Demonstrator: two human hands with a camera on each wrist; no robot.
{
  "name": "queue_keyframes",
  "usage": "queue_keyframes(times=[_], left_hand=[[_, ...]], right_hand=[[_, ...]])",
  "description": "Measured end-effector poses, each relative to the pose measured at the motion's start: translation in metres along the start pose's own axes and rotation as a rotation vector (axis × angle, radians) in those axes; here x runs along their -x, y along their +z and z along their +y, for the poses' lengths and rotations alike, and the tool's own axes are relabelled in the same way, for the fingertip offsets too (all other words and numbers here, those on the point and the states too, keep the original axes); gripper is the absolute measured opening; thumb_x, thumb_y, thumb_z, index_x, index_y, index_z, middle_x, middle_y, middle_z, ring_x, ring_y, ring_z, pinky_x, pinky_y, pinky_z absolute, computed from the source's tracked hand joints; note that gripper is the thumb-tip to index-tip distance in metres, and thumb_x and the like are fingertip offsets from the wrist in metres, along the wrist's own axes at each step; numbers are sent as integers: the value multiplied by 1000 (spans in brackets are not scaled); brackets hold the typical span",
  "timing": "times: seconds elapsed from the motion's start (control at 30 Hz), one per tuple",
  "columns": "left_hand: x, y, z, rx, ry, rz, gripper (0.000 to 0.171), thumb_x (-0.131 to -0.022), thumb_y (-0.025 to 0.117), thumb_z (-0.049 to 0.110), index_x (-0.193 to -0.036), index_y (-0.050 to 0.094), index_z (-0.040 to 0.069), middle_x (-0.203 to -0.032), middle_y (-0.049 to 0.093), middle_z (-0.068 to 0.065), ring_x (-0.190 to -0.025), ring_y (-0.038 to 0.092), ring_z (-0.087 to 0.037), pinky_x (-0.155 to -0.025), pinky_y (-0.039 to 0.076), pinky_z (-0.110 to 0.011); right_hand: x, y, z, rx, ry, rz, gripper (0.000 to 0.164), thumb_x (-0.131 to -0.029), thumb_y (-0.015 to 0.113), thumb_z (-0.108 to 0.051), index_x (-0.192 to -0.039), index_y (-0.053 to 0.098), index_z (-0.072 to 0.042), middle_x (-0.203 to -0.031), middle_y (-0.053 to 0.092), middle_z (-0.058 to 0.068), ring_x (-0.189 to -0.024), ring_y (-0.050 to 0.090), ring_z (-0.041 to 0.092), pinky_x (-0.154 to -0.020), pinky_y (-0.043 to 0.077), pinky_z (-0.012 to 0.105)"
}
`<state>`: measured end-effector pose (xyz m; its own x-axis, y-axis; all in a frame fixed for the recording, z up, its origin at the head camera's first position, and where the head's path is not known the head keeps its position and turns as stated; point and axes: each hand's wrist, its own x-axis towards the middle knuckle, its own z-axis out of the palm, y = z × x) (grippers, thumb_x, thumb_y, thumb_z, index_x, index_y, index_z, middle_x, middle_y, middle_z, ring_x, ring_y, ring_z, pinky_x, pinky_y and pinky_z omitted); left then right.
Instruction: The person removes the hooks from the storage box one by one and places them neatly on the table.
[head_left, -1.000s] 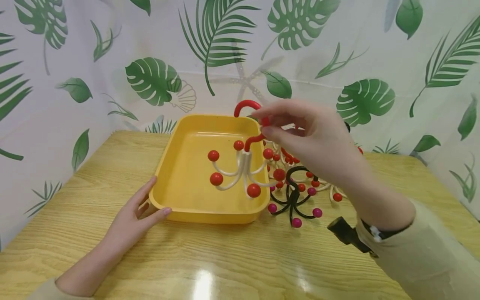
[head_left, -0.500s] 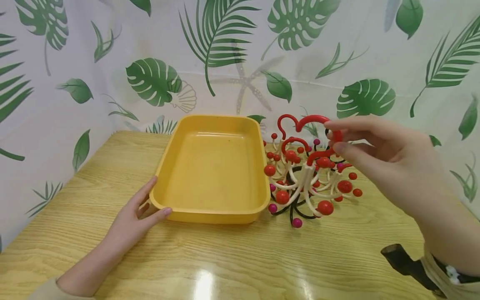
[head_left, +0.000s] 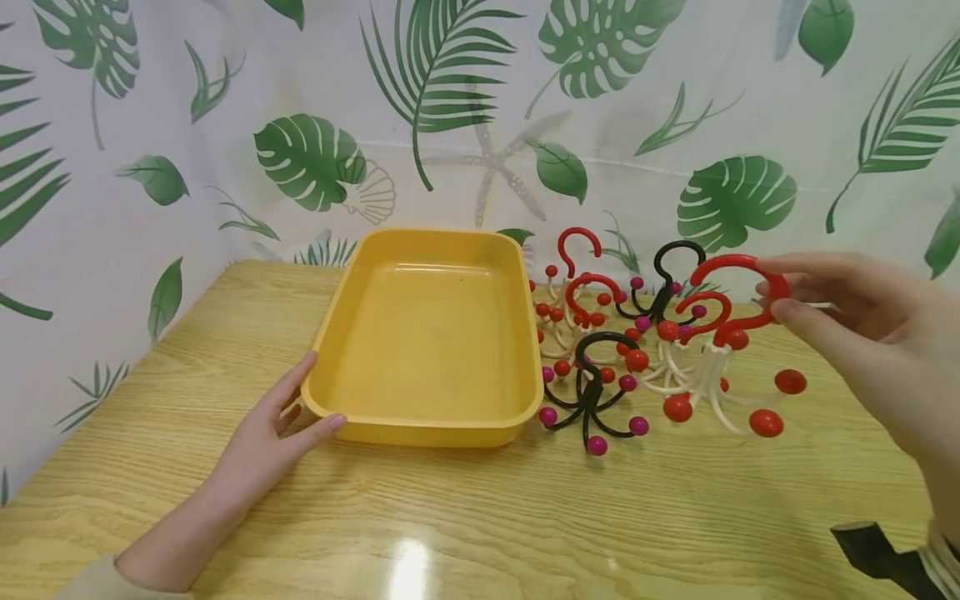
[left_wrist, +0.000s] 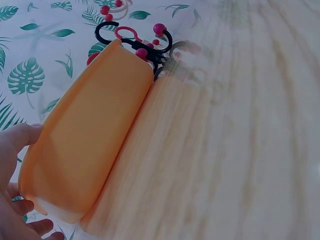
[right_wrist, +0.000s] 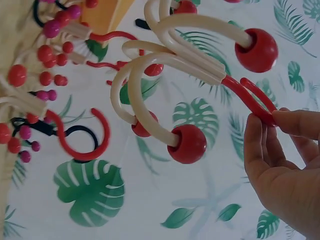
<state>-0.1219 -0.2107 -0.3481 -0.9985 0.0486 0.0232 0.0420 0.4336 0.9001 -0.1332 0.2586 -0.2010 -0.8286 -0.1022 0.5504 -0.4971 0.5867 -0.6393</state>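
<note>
My left hand (head_left: 262,446) grips the near left corner of a yellow plastic tray (head_left: 427,436), thumb on the front rim and fingers along the side. The left wrist view shows that hand's fingers (left_wrist: 22,134) at the tray's rim. With thumb and fingertips, my right hand (head_left: 877,333) pinches the curved red top of a multi-arm hook (head_left: 714,360). Its white curved arms end in red balls, and it hangs upright in the air on the right. In the right wrist view the hook's white stem (right_wrist: 210,70) shows close up.
Right of the tray, several similar hooks stand on the wooden table (head_left: 480,508). A black hook (head_left: 590,392) with magenta balls is nearest, another black hook (head_left: 662,300) is farther back, and red-topped hooks (head_left: 581,317) stand around them. A leaf-patterned backdrop (head_left: 465,75) rises behind.
My right hand has carried the red-and-white hook from over the tray's right part to the right, past the standing hooks. My left hand and the tray stay put.
</note>
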Motion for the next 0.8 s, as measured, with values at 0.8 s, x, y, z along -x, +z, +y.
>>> queue_keyframes(times=[0.8], left_hand=[[1, 0, 2, -2, 1, -2, 87, -87, 70, 36, -154, 16, 23, -158, 15, -11, -141, 20, -35, -111, 26, -52]], right_hand=[[17, 4, 69, 54, 97, -221, 39, -94, 56, 2, -132, 57, -8, -114, 59, -11, -90, 60, 2, -71, 50, 8]])
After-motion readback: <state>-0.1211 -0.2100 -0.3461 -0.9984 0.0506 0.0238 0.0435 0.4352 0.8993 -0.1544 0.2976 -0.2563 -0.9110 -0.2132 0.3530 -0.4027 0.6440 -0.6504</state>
